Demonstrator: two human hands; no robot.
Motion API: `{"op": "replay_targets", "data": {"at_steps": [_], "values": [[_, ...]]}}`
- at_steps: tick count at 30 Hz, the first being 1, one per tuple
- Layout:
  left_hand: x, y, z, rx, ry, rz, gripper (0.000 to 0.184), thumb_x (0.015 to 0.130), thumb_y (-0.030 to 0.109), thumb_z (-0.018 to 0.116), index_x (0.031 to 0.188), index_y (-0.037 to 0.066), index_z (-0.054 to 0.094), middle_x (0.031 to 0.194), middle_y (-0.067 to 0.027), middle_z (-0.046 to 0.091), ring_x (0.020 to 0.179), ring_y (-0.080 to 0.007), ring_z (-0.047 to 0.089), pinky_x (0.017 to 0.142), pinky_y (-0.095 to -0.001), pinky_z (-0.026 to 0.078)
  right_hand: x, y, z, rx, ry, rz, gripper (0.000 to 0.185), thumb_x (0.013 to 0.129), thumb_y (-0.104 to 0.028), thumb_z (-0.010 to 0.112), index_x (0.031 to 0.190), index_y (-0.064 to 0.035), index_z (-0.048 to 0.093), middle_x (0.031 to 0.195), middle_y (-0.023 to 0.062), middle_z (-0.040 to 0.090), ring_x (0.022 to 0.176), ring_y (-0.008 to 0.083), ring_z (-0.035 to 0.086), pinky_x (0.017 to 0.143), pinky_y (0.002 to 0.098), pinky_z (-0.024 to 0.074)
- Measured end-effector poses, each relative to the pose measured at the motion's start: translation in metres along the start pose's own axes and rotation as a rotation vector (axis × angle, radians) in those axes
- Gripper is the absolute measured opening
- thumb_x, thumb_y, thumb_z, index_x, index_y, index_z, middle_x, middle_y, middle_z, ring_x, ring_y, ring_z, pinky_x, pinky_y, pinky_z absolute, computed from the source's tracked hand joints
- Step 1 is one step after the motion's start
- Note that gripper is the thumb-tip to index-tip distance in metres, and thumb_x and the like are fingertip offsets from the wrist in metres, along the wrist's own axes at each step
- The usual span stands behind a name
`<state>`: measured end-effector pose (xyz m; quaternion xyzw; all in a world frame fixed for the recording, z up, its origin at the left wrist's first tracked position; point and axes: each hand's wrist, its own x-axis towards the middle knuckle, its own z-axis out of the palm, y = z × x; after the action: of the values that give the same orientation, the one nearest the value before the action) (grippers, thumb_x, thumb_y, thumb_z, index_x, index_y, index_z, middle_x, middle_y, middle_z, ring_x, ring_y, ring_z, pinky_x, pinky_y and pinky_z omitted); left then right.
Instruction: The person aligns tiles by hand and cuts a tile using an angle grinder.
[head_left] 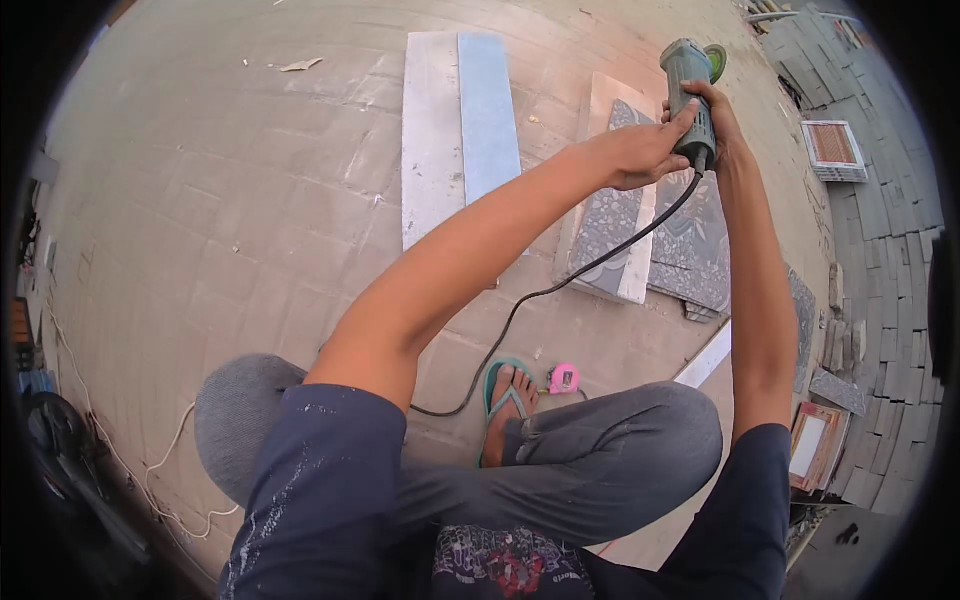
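Observation:
Both of my hands are wrapped round a dark green angle grinder (690, 75), raised at the upper right. My left hand (650, 153) grips its lower body from the left, and my right hand (725, 125) closes on it from the right. A green disc (716, 63) shows at the tool's top right. Its black cord (590, 268) hangs from the lower end and curves down to the floor near my foot. Below the tool lie speckled grey tiles (690, 250) and a pale strip (637, 268).
A white board (432, 130) with a light blue strip (488, 110) lies at the upper middle. Beside my sandalled foot sits a pink tape measure (564, 379). Stacked tiles (880, 300) line the right edge. A black object (70, 460) stands at the lower left.

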<state>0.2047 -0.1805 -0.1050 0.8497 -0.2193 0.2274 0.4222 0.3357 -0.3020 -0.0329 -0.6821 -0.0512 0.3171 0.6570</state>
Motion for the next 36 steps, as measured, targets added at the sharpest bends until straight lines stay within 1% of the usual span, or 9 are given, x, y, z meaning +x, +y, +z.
{"op": "replay_targets", "data": {"at_steps": [9,11,14,21,23,29,31,34,36], "values": [[-0.017,0.007,0.000,-0.192,0.179,-0.264,0.079,0.084,0.016,0.074,0.144,0.019,0.022,0.102,-0.0190,0.066,0.094,-0.0371,0.066,0.081,-0.0443,0.051,0.015,0.009,0.028,0.061,0.006,0.009,0.045,0.081,-0.034,0.067,0.104,0.0035,0.058,0.084,0.0147,0.066,0.061,0.0211,0.064,0.060,0.0331,0.0568],[-0.016,0.005,0.014,-0.215,0.487,-0.174,0.086,0.080,0.015,0.078,0.144,0.023,0.022,0.104,-0.0175,0.065,0.089,-0.0345,0.067,0.079,-0.0434,0.051,0.011,0.007,0.034,0.031,0.025,0.006,0.046,0.081,-0.033,0.067,0.106,0.0043,0.056,0.084,0.0149,0.066,0.062,0.0208,0.064,0.060,0.0330,0.0573],[-0.033,-0.002,-0.005,-0.460,0.131,-0.201,0.084,0.082,0.013,0.076,0.145,0.025,0.022,0.105,-0.0175,0.063,0.084,-0.0308,0.068,0.079,-0.0420,0.051,0.001,0.008,0.049,-0.021,0.089,-0.020,0.051,0.080,-0.032,0.068,0.111,0.0059,0.053,0.085,0.0155,0.066,0.064,0.0204,0.065,0.061,0.0334,0.0579],[-0.038,-0.020,-0.012,-0.463,0.203,-0.211,0.062,0.092,0.009,0.064,0.141,0.017,0.027,0.101,-0.0175,0.067,0.087,-0.0233,0.068,0.081,-0.0350,0.051,0.010,0.013,0.065,-0.085,0.017,0.007,0.047,0.078,-0.034,0.070,0.105,0.0022,0.054,0.080,0.0139,0.064,0.058,0.0210,0.065,0.052,0.0325,0.0575],[-0.038,-0.019,-0.013,-0.459,0.278,-0.189,0.056,0.093,0.007,0.062,0.137,0.013,0.028,0.104,-0.0182,0.067,0.091,-0.0202,0.068,0.082,-0.0306,0.051,0.021,0.010,0.073,0.061,-0.049,0.096,0.036,0.081,-0.032,0.062,0.091,0.0021,0.057,0.064,0.0169,0.062,0.047,0.0327,0.060,0.047,0.0476,0.0559],[-0.039,-0.013,-0.052,-0.042,0.026,-0.300,0.076,0.086,0.021,0.073,0.143,0.011,0.024,0.111,-0.0252,0.066,0.102,-0.0322,0.067,0.089,-0.0400,0.051,0.033,0.028,0.053,-0.022,-0.031,0.014,0.030,0.079,-0.030,0.065,0.086,-0.0011,0.057,0.068,0.0140,0.063,0.050,0.0258,0.062,0.048,0.0394,0.0556],[-0.082,-0.056,-0.048,0.219,0.075,-0.524,0.094,0.078,0.034,0.079,0.148,0.012,0.019,0.117,-0.0289,0.062,0.113,-0.0372,0.062,0.098,-0.0440,0.047,0.015,0.024,0.052,-0.197,0.015,-0.108,0.044,0.078,-0.033,0.070,0.102,0.0002,0.056,0.079,0.0120,0.065,0.058,0.0196,0.065,0.052,0.0313,0.0574],[-0.180,-0.071,-0.016,0.479,-0.341,-0.973,0.128,0.061,0.071,0.077,0.157,0.022,0.007,0.146,-0.0448,0.022,0.144,-0.0546,0.010,0.112,-0.0692,0.000,0.009,0.025,0.048,-0.229,0.107,-0.155,0.041,0.078,-0.032,0.069,0.100,-0.0008,0.056,0.079,0.0109,0.066,0.057,0.0179,0.065,0.052,0.0310,0.0573],[-0.230,-0.072,0.010,0.579,-0.306,-0.888,0.127,0.060,0.079,0.071,0.157,0.028,0.009,0.150,-0.0454,0.009,0.145,-0.0541,0.003,0.112,-0.0685,-0.001,0.008,0.025,0.045,-0.124,0.141,-0.146,0.042,0.072,-0.032,0.073,0.093,0.0012,0.060,0.076,0.0118,0.062,0.054,0.0190,0.061,0.048,0.0322,0.0525]]}}
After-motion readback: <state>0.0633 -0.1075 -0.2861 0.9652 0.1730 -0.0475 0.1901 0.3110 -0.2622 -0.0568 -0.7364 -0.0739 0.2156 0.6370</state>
